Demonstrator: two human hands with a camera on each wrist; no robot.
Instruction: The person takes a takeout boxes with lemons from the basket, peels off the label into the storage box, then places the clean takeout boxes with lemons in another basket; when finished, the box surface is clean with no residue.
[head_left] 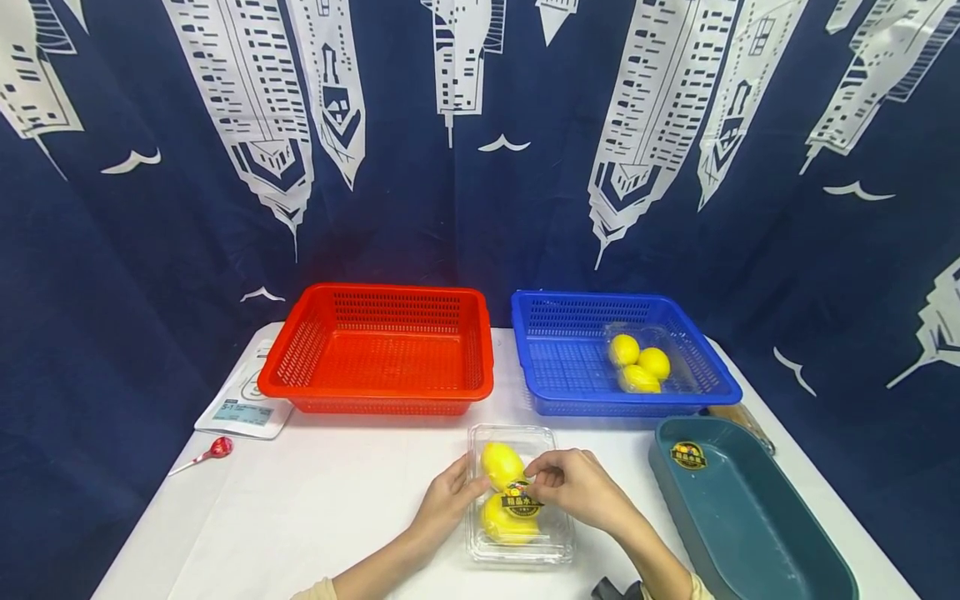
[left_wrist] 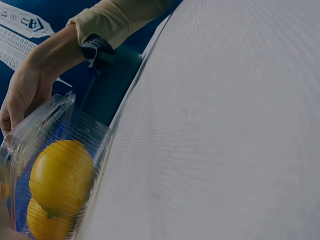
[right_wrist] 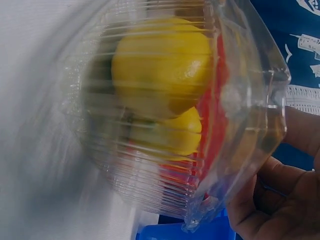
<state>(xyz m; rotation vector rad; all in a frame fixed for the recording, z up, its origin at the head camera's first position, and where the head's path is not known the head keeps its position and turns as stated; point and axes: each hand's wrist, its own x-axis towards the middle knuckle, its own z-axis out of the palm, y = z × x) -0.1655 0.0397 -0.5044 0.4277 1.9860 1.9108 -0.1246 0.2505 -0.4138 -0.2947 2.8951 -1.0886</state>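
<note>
A clear plastic lemon box (head_left: 519,500) lies on the white table in front of me, with yellow lemons (head_left: 501,463) and a dark round label inside. My left hand (head_left: 467,490) holds the box's left side. My right hand (head_left: 545,482) pinches the lid by the label. The left wrist view shows the lemon box (left_wrist: 57,185) from the side, with the right hand (left_wrist: 22,97) on its top. Up close in the right wrist view, the lemon box (right_wrist: 160,105) fills the frame and a palm (right_wrist: 282,200) lies at its rim.
A red basket (head_left: 382,396) stands empty at the back left. A blue basket (head_left: 555,367) at the back right holds another box of lemons (head_left: 637,362). A teal tray (head_left: 750,533) lies at the right; a lollipop (head_left: 217,448) and a packet (head_left: 243,410) lie at the left.
</note>
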